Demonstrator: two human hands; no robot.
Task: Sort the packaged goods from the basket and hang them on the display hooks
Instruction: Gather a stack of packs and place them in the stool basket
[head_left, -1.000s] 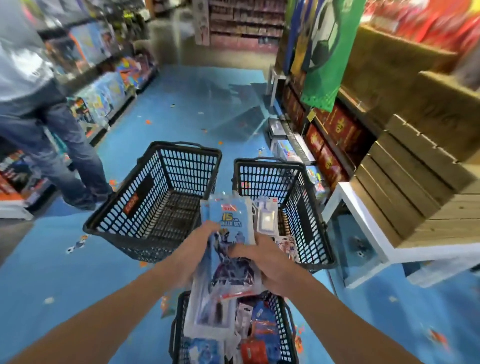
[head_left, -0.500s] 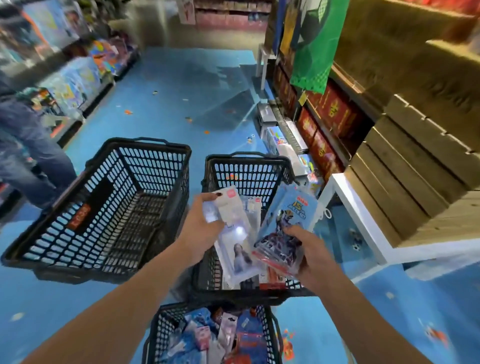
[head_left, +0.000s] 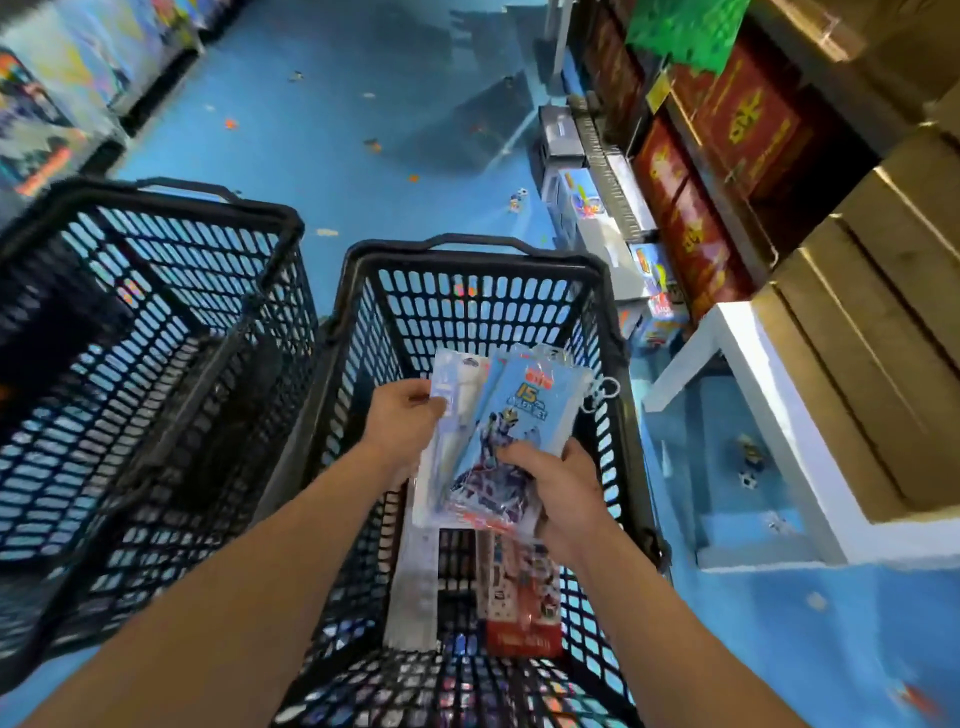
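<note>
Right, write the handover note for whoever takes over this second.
Left grip pinches a clear-and-white package. Right grip holds the blue "15" package. Both are above the right-hand black basket, where a red package lies on the bottom. Done: some sorting between baskets. Left: finish sorting and hang everything; no hooks in view.

Blue floor (head_left: 322, 93), left basket (head_left: 208, 200), right basket (head_left: 467, 249), both black

Both hands (head_left: 488, 447) grip packets (head_left: 519, 415) — over black basket (head_left: 467, 260).
</note>
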